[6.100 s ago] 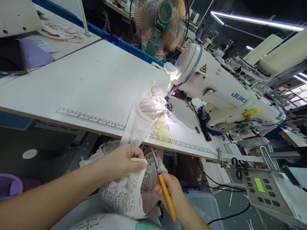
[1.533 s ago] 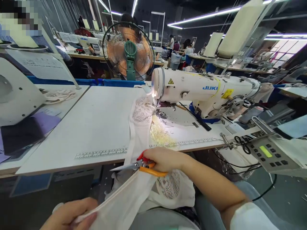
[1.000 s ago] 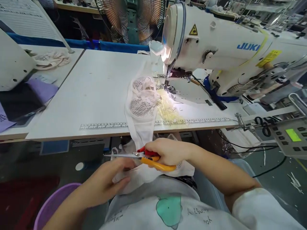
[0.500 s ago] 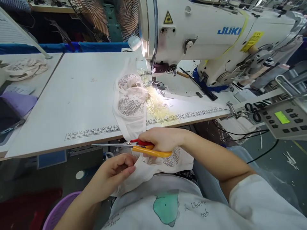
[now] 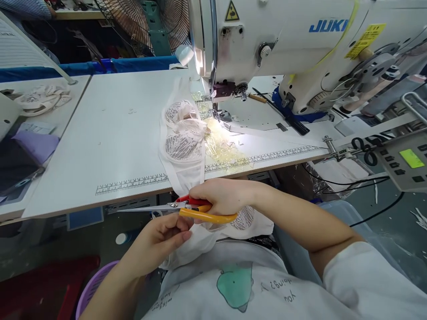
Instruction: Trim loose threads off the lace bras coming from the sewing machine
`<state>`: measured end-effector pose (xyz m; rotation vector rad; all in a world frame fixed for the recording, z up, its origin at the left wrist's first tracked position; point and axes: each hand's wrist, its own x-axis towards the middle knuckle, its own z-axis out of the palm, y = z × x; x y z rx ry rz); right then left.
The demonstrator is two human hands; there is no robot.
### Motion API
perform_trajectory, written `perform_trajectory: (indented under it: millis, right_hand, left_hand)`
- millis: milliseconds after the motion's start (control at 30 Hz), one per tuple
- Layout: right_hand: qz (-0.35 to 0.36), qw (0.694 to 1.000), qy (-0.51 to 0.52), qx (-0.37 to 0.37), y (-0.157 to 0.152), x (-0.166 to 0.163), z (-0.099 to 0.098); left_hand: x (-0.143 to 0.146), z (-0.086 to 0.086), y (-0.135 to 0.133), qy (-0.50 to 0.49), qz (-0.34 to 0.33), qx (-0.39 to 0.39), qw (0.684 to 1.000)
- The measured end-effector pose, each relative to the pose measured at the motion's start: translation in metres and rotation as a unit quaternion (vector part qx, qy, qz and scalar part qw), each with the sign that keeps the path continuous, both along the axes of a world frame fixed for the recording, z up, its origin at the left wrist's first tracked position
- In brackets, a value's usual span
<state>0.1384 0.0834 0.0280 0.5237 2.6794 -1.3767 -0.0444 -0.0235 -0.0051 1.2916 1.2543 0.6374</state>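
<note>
My right hand (image 5: 223, 196) is closed round orange-and-red scissors (image 5: 187, 209) whose blades point left, just below the table edge. My left hand (image 5: 159, 240) pinches the white fabric (image 5: 196, 242) that lies on my lap under the scissors. A chain of white lace bra cups (image 5: 182, 142) runs from the lap up over the table edge to the needle of the white JUKI sewing machine (image 5: 283, 40). The machine's lamp lights the needle plate and some yellowish scraps (image 5: 223, 151).
The white table (image 5: 116, 129) has a printed ruler along its front edge. A control panel (image 5: 405, 162) with a green screen hangs at right. A purple basket (image 5: 91, 286) sits on the floor at left. A fan (image 5: 147, 22) stands behind. More lace pieces (image 5: 40, 95) lie far left.
The view has shifted slightly right and closer to the machine. My left hand has come up from low at left to the fabric under the scissors; my right hand has held the scissors throughout.
</note>
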Motion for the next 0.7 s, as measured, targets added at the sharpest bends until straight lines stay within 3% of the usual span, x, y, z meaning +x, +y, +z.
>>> perform_trajectory:
  millis: [433,567,633,700]
  right_hand:
    - [0.017,0.997,0.069,-0.004,-0.003,0.002,-0.003]
    - [0.017,0.996,0.086,-0.001,-0.006,0.002,-0.006]
    - [-0.014,0.996,0.089,-0.016,-0.01,0.004,-0.008]
    - [-0.099,0.989,0.098,-0.041,-0.017,0.01,-0.012]
  left_hand:
    - [0.003,-0.007,-0.002,-0.005,0.05,-0.093,0.994]
    - [0.005,-0.012,-0.005,-0.048,0.054,-0.113,0.991]
    - [0.009,-0.012,-0.006,-0.084,0.067,-0.117,0.987]
    - [0.013,-0.009,-0.007,-0.117,0.084,-0.119,0.982]
